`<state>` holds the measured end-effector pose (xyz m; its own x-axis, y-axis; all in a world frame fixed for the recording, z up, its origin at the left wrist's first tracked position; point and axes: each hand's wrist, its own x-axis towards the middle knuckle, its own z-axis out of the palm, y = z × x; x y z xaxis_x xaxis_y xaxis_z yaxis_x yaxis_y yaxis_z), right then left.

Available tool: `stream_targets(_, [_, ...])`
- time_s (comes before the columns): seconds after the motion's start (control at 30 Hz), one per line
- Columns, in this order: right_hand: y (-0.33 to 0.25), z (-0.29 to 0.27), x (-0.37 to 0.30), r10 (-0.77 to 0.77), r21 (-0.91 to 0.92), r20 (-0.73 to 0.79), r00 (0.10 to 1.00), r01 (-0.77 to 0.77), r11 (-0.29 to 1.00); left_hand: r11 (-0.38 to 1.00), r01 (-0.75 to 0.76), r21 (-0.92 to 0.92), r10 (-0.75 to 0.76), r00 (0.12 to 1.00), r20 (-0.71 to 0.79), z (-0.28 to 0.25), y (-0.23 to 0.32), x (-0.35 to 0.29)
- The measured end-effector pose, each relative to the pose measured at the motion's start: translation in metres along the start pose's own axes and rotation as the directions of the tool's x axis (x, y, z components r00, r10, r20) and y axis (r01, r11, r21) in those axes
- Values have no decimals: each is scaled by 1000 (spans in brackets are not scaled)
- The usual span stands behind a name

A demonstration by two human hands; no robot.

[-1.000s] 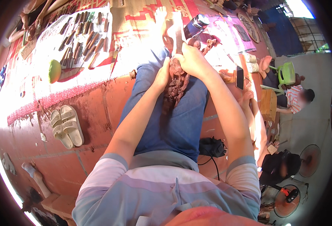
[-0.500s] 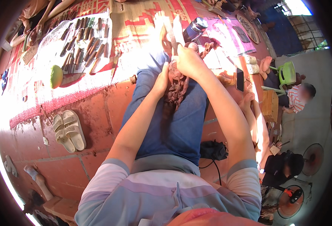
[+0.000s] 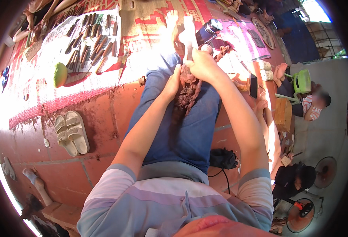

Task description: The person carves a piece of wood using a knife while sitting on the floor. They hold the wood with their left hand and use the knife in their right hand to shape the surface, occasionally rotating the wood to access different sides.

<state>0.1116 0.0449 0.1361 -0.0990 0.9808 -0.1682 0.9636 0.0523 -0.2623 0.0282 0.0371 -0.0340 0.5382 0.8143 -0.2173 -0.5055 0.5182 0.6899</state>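
Observation:
A reddish-brown carved wooden piece, knobbly and openwork at its lower end, rests on my lap between my thighs. My left hand lies along its left side with the thumb up, gripping it. At its upper end my right hand is closed, with the fingers curled down against the wood. Whatever else the right fingers may hold is hidden by the hand. Just beyond the right hand is a rounded brown wooden piece. A dark blue flask lies tilted beside my foot.
Several wooden-handled carving tools lie on a white sheet at the left, near a green fruit. Sandals sit on the red tiles. At right are a phone, a wooden block, a green chair and other people.
A long pale strip that stuck out past my right hand no longer shows. Both hands stay at the carving. The view has shifted slightly, and the striped-shirt person's arm has risen.

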Motion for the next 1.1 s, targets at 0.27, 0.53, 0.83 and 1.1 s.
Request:
stream_targets(0.27, [-6,1,-2,-25,21,-28,999,25,999,999,8,50,-7,1000,-11,-6,-2,1])
stream_targets(0.53, [-4,2,-5,-7,80,-68,998,12,997,999,10,36,-10,1000,-6,2,7,-5])
stream_targets(0.83, [-5,5,-6,31,81,-165,986,-18,997,999,41,-22,-41,999,1,4,11,-10])
stream_targets(1.1, [10,8,-20,-13,137,-163,986,36,990,999,27,-30,-27,999,22,-8,2,1])
